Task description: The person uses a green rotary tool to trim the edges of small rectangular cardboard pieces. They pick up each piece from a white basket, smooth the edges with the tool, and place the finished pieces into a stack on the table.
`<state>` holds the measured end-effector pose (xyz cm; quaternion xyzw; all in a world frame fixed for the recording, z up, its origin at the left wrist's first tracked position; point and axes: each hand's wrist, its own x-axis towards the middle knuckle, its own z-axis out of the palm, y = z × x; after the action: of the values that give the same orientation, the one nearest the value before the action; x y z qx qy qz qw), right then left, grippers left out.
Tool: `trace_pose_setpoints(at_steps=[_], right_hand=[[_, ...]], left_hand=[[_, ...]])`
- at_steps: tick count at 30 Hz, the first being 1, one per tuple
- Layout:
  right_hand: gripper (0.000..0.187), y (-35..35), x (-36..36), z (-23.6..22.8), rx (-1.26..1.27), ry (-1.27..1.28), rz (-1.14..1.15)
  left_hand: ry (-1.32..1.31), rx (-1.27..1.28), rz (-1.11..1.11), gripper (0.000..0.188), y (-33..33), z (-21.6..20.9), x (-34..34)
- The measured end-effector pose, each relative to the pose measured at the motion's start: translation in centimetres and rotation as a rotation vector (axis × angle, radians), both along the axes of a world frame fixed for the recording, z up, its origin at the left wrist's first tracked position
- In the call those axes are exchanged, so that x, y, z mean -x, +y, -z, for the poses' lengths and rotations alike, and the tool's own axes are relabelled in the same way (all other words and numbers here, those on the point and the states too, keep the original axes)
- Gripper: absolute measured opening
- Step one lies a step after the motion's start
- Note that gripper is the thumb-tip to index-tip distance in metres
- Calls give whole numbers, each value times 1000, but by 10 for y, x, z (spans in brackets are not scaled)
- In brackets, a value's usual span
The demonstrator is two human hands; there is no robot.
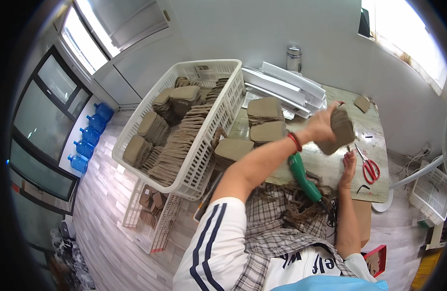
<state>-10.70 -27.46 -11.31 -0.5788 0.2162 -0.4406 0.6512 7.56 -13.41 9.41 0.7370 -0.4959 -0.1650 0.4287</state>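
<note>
My left hand [322,127], with a red band at the wrist, reaches across the table and grips a taupe pad with rounded corners [342,132]. The pad is tilted on edge above the tabletop; I cannot tell whether it is one piece or several. Just below it, my right hand [348,169] has its fingers stretched out and holds nothing. Red-handled scissors [370,169] lie to the right of that hand. A green handheld power tool [302,177] rests at the table's near edge. Stacks of similar pads [264,109] stand left of my left forearm.
A white plastic basket [207,160] full of pads stands left of the table [330,167], above another white crate [158,233]. White trays [277,80] and a steel flask [294,58] are at the back. One loose pad [362,103] lies far right; brown scraps [301,207] cover my lap.
</note>
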Motion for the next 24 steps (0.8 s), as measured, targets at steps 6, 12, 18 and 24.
trace_pose_setpoints(at_steps=[6, 12, 18, 24], right_hand=[[56, -8, 1, 7, 31, 77, 31], [45, -4, -5, 5, 97, 150, 21], [45, -6, 4, 7, 181, 265, 34], [45, -15, 1, 12, 244, 313, 22]], left_hand=[[590, 719, 138, 39, 134, -145, -111], [962, 1027, -427, 34, 360, -169, -209], [250, 391, -896, 67, 477, -136, -188], [-571, -408, -608, 98, 499, -101, -205]])
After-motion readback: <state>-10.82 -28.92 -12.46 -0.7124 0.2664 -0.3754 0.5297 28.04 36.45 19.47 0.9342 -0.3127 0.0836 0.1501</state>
